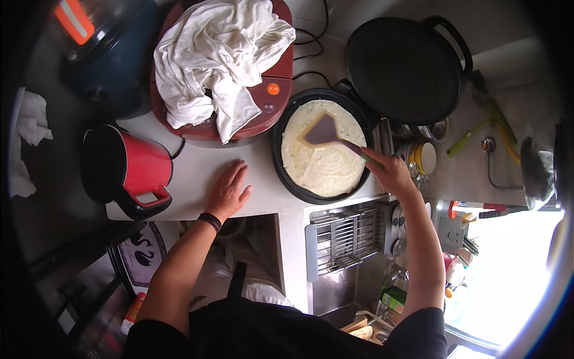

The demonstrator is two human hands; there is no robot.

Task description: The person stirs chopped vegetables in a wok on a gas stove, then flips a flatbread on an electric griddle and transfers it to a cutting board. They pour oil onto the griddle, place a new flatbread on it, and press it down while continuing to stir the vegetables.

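Observation:
My right hand (pixel 393 175) grips the handle of a spatula (pixel 323 131). Its broad, dark blade lies flat over a pale round of batter or dough (pixel 329 172) flecked with green bits. That round fills most of a black round pan (pixel 279 172) on the counter. Behind it to the right stands a black ridged plate with a loop handle (pixel 403 72), seemingly its raised lid. My left hand (pixel 229 190) rests palm down on the pale countertop (pixel 264 184), left of the pan, thumb apart and holding nothing. A dark bracelet circles that wrist.
A crumpled white cloth (pixel 219 58) covers much of a dark red appliance (pixel 276 67) behind my left hand. Farther left stands a red and black kettle (pixel 148 161). A sink with a metal dish rack (pixel 345 242) lies at front right. Jars (pixel 423 158) stand beyond my right hand.

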